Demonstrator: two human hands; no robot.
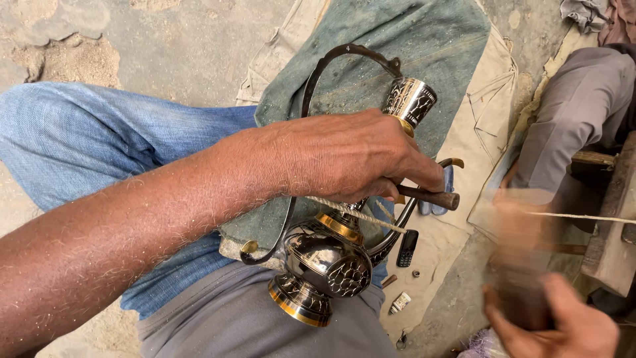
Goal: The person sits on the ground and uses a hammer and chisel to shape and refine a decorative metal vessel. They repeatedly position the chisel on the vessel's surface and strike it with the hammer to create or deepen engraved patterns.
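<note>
Gripping a wooden-handled tool (pixel 430 196), the left hand (pixel 351 156) rests clenched on the engraved metal vessel (pixel 328 262). The right hand (pixel 563 321) is blurred; its fingers' state is unclear.

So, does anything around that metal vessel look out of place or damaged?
No damage shows on the engraved metal vessel, which lies tilted across the lap under the left hand. Oddities are small: a phone and little bits lie loose on the ground cloth, and the right hand is motion-blurred.

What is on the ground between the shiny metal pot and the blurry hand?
In the head view, between the metal pot and right hand lie a small black phone and a little white tube.
</note>
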